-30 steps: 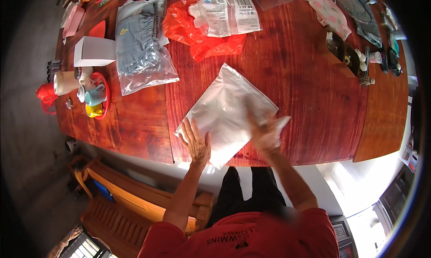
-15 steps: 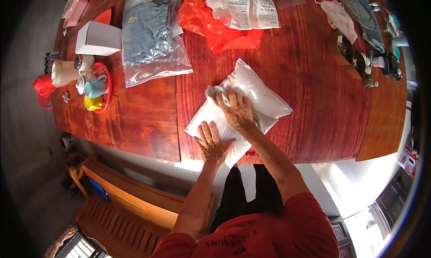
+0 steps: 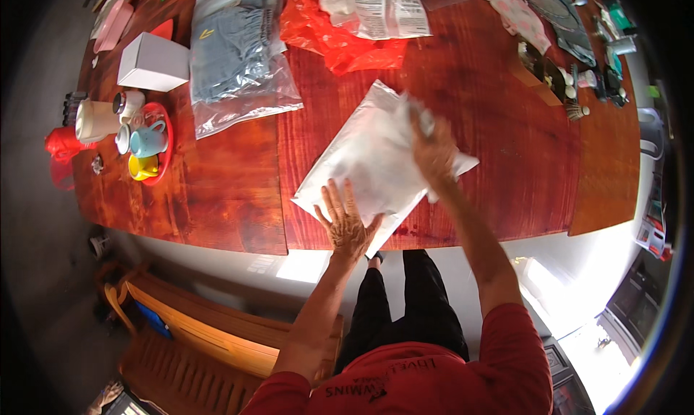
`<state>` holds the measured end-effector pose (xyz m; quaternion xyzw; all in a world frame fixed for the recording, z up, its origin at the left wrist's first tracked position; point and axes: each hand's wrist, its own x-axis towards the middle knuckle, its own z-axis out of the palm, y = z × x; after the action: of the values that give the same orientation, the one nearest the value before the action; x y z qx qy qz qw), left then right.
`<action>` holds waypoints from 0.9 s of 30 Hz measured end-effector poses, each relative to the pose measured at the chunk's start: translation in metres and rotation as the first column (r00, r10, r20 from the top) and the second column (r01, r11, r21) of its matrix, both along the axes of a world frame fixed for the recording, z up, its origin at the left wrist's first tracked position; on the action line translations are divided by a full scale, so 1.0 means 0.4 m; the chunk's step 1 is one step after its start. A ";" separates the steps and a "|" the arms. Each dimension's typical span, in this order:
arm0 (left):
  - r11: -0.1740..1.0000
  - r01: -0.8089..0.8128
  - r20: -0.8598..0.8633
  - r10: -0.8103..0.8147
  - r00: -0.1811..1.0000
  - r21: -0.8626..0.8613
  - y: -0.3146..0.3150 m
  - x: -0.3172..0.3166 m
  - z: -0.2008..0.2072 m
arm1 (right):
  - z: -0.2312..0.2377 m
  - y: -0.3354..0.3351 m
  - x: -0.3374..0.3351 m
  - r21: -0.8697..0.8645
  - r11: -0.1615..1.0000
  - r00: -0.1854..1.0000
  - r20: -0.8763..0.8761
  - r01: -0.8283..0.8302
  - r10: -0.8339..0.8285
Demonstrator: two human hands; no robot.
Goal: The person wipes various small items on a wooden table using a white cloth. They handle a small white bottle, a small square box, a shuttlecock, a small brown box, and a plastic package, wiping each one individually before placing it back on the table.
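A white plastic packet lies aslant on the wooden table, its lower corner reaching the front edge. My left hand rests flat on its near left part, fingers spread. Over the right part of the packet is my right hand, smeared by motion and closed on a crumpled whitish cloth. The cloth shows ahead of the fingers, and part of it is hidden under the hand.
Beyond the packet lie a red plastic bag and a clear bag of folded denim. Leftward are a white box and a red tray with cups. An open brown box sits at right. A wooden bench stands below left.
My right hand has swept rightward over the packet with the cloth, from its middle to its right side. My left hand stays spread on the packet.
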<state>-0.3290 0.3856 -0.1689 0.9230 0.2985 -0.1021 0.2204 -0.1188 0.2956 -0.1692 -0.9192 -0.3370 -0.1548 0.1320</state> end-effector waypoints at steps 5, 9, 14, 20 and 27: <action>0.962 0.264 -0.097 -0.271 0.958 -0.072 -0.031 -0.002 -0.050 | -0.086 -0.064 -0.308 -0.046 0.973 0.946 -0.248 -0.227 0.209; 0.954 0.296 -0.113 -0.300 0.947 -0.053 -0.026 0.005 -0.029 | -0.128 -0.136 -0.212 -0.111 0.993 0.991 -0.126 0.034 -0.048; 0.950 0.310 -0.091 -0.312 0.946 -0.035 -0.029 0.005 -0.033 | -0.106 -0.224 -0.005 -0.083 0.961 0.930 -0.240 0.264 -0.277; 0.966 0.239 0.022 -0.242 0.970 0.099 -0.063 0.052 -0.011 | 0.000 -0.234 0.011 0.195 0.970 0.935 -0.292 -0.148 0.201; 0.888 0.457 -0.005 -0.458 0.889 0.043 -0.153 0.205 -0.060 | -0.036 -0.111 0.086 0.188 0.872 0.835 -0.254 -0.452 0.488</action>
<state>-0.2471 0.3245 -0.1930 0.9721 0.0744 -0.1422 0.1711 -0.0844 0.2513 -0.1838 -0.8109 -0.5192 0.0004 0.2698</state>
